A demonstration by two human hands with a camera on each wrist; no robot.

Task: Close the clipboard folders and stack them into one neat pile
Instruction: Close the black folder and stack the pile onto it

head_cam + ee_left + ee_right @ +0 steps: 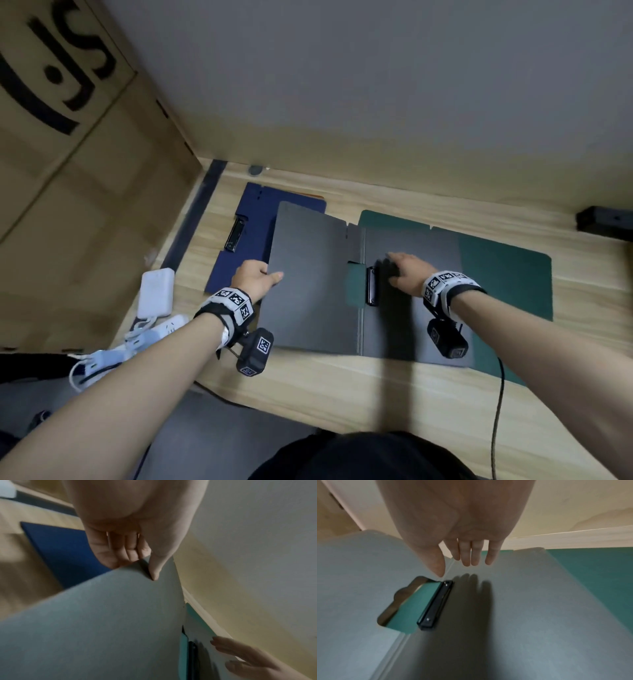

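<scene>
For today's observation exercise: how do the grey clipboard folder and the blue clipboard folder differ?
The grey folder lies open, overlapping the green folder; the blue folder lies partly beneath the grey one. The left hand grips the grey folder's cover and the right hand hovers over it; neither touches the blue. Both have black clips.

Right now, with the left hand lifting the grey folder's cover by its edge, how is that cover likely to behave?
The grey folder's cover looks thin yet stays flat where the left hand pinches it, so probably fairly stiff and light. It likely swings on the spine crease, while the right hand steadies the clip side.
</scene>
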